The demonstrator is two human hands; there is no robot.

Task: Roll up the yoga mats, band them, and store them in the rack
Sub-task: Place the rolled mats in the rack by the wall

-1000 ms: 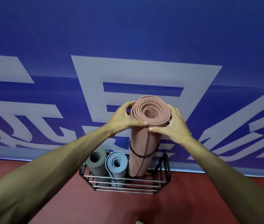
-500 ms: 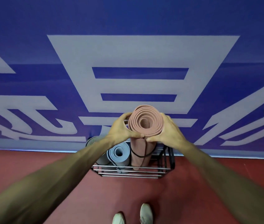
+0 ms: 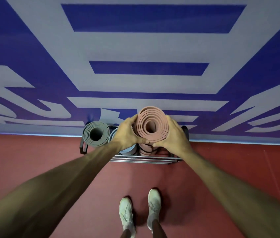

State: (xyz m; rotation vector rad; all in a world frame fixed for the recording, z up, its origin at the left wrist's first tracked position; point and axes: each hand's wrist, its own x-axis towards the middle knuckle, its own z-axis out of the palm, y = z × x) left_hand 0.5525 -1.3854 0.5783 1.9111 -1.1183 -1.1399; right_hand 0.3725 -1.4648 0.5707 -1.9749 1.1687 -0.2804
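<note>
1. Pink rolled mat stands upright at the right of the wire rack, beside the light-blue mat and grey mat.
2. My left hand and right hand curl round its top end, gripping it.

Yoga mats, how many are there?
3: grey mat, rack's left end; blue mat beside it, partly behind left hand; pink mat rightmost, gripped by left and right hand. Others may be hidden.
</note>
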